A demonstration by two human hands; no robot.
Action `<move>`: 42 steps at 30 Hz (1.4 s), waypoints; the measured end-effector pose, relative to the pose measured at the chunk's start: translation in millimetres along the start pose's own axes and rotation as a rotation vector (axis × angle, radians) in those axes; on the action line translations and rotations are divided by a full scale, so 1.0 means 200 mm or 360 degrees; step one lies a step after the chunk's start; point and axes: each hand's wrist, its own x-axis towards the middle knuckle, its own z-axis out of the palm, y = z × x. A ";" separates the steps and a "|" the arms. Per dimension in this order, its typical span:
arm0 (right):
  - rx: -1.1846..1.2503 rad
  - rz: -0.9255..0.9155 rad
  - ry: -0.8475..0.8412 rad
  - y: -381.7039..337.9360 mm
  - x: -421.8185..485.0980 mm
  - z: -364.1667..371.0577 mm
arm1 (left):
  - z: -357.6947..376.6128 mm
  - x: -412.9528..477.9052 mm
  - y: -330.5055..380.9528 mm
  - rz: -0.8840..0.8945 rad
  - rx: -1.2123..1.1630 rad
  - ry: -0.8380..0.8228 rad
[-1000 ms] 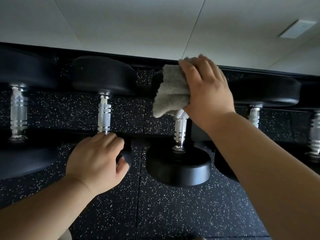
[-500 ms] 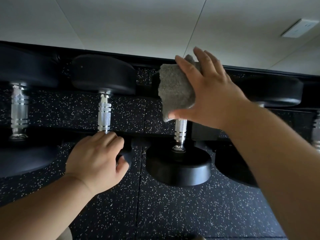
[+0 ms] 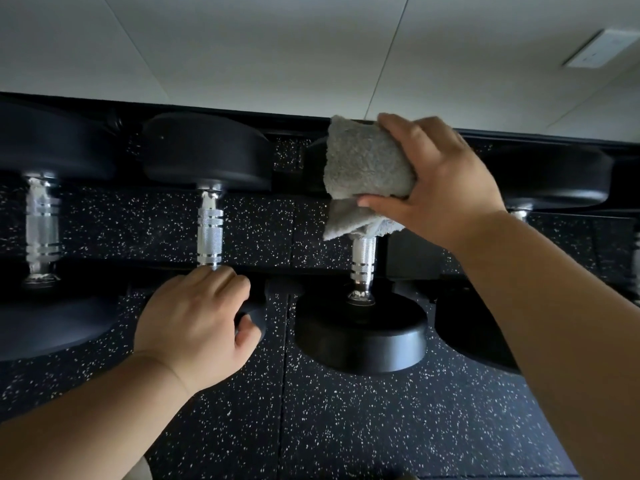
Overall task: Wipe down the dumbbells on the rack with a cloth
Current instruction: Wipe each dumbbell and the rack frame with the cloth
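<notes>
While my right hand (image 3: 443, 181) pinches the cloth (image 3: 367, 168) onto a dumbbell's (image 3: 360, 336) far head, my left hand (image 3: 197, 317) grips the neighbour (image 3: 210, 233) beside it; I judge this handle (image 3: 362, 258) and the rest remain unwiped.

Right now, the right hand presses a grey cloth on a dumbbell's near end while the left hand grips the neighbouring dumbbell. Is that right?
Not quite. The head view shows the right hand pressing the grey cloth on the far end of the dumbbell; its near end is bare. The left hand does grip the neighbouring dumbbell.
</notes>
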 end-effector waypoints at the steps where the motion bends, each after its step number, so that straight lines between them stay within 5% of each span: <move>1: 0.0047 0.0043 0.0004 0.00 -0.01 0.00 | 0.00 0.00 0.00 -0.0001 0.0000 0.0000; 17: -0.0754 -0.0263 -0.0111 -0.40 0.25 0.09 | 0.00 0.00 0.00 0.0007 0.0034 -0.0017; 23: -0.0121 -0.0022 0.0033 -0.10 0.03 0.01 | 0.01 0.00 0.00 -0.0016 0.0050 -0.0051; 27: 0.0498 0.0561 -0.0089 0.01 -0.13 0.00 | 0.01 0.00 0.00 -0.0013 0.0040 -0.0045; 31: 0.0617 0.0726 -0.0043 -0.10 -0.14 0.03 | 0.02 0.00 -0.01 -0.0001 0.0047 -0.0021; 34: 0.0358 0.0680 -0.0067 -0.19 -0.09 0.04 | 0.03 0.00 -0.01 0.0003 0.0041 0.0012; 38: -0.0323 0.0216 0.0042 -0.32 0.01 0.06 | 0.03 0.00 -0.01 0.0011 0.0054 0.0048; 42: -0.0514 0.0114 -0.0048 -0.43 0.14 0.12 | 0.04 -0.01 -0.01 0.0020 0.0049 0.0084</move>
